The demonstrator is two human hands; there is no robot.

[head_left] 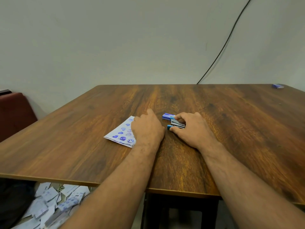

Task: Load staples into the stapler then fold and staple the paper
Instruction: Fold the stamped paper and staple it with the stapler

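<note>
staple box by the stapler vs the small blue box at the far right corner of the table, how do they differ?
The staple box lies mid-table, touching the stapler under the right hand; the far box lies alone at the table corner, out of either hand's reach. The staple box shows a readable label face; the far box is too small and blurred to read. Both are small, blue and lying flat.

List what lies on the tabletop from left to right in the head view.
Folded stamped paper → left hand → staple box → stapler → right hand → small blue box at the far right corner.
</note>
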